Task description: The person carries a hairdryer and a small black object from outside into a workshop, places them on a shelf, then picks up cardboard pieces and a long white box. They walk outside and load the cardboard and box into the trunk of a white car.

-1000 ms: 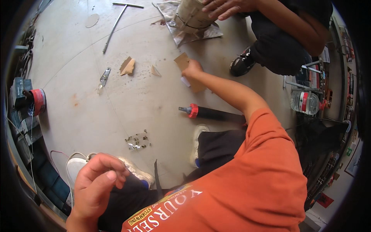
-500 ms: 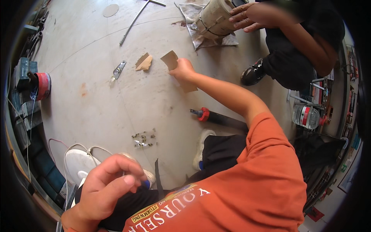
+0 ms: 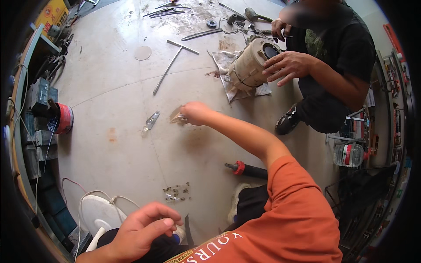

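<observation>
The right hand [image 3: 196, 113] is stretched far forward over the concrete floor [image 3: 109, 87], and its fingers are closed on the near edge of a piece of cardboard [image 3: 177, 117], a small tan scrap lying flat on the floor. The scrap sticks out to the left of the fingers, toward a small metal bracket [image 3: 152, 119] that lies just beside it but apart from it. The scrap's long axis cannot be judged, since most of it is covered by the hand. The left hand [image 3: 142, 230] is held well back, near the body at the lower edge, so the right is by far the nearer of the 2. Its fingers are loosely curled, thumb against forefinger (whether anything small is pinched there cannot be told).

Further off, a cylindrical motor housing [image 3: 251, 65] on a rag is steadied by another person's hand [image 3: 287, 65]. A red-collared tool [image 3: 245, 169] lies on the floor below the outstretched arm, its far end cut off by the orange sleeve. A heap of small screws [image 3: 176, 193] is too small to make out singly.
</observation>
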`<act>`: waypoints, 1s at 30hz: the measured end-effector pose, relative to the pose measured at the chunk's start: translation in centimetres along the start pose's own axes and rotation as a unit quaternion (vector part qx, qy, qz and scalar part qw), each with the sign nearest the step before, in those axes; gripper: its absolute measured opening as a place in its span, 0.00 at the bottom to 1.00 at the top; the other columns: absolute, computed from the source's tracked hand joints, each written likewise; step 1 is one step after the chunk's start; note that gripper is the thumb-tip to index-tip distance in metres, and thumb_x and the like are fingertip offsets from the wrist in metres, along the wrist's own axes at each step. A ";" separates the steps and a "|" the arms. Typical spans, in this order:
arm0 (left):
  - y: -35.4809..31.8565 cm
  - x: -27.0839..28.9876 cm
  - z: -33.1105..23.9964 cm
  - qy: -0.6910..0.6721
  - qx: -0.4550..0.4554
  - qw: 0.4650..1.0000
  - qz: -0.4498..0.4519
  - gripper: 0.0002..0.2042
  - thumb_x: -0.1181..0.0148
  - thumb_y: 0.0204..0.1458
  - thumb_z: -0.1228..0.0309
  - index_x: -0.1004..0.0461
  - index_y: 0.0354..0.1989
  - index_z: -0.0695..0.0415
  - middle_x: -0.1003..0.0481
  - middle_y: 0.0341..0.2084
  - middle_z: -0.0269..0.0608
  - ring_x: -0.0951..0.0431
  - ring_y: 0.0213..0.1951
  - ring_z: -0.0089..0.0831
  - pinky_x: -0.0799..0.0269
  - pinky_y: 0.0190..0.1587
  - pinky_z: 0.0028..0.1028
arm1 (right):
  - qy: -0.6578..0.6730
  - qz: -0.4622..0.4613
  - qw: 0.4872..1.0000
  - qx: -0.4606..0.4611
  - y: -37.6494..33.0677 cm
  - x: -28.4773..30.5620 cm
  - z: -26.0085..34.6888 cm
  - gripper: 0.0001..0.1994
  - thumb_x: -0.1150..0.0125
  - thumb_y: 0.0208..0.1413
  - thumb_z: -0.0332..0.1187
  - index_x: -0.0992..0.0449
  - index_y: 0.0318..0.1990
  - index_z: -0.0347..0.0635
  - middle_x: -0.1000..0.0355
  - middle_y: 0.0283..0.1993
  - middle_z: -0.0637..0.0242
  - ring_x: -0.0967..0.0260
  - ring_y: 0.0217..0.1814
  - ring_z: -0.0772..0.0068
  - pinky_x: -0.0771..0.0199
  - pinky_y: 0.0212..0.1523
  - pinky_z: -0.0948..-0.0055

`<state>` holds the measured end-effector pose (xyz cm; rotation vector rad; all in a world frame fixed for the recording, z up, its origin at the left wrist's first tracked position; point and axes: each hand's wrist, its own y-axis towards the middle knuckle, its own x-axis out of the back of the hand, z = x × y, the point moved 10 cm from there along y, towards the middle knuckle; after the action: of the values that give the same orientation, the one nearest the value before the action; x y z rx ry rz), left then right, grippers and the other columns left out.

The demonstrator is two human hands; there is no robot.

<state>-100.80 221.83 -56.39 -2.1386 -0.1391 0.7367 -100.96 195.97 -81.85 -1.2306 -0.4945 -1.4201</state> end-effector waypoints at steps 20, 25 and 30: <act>-1.2 -0.2 -0.5 0.004 -0.044 0.999 -0.004 0.08 0.50 0.52 0.75 0.30 0.38 0.66 0.27 0.33 0.45 0.28 0.34 0.28 0.32 0.38 0.25 | -0.006 -0.012 0.996 -0.092 -0.3 -1.7 -1.5 0.07 0.39 0.37 0.34 0.24 0.28 0.46 0.27 0.30 0.61 0.29 0.36 0.57 0.28 0.35 0.62; -1.3 -0.5 -0.5 0.019 -0.068 0.997 -0.033 0.08 0.51 0.50 0.75 0.31 0.35 0.67 0.27 0.30 0.48 0.28 0.30 0.28 0.32 0.34 0.24 | 0.296 -0.019 0.937 -0.187 -3.2 -0.3 -0.4 0.16 0.34 0.34 0.39 0.24 0.32 0.40 0.26 0.29 0.55 0.27 0.33 0.57 0.27 0.34 0.64; -0.4 -1.2 -0.8 0.030 -0.083 0.995 -0.043 0.08 0.51 0.50 0.75 0.31 0.36 0.66 0.28 0.29 0.46 0.30 0.27 0.25 0.33 0.32 0.22 | 0.416 -0.039 0.886 -0.201 -7.1 1.9 3.9 0.19 0.31 0.33 0.36 0.25 0.31 0.30 0.26 0.28 0.55 0.27 0.31 0.64 0.27 0.34 0.69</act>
<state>-101.26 221.07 -55.18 -2.2946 -0.2670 0.6296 -105.43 200.37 -76.40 -0.7822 0.3665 -2.0116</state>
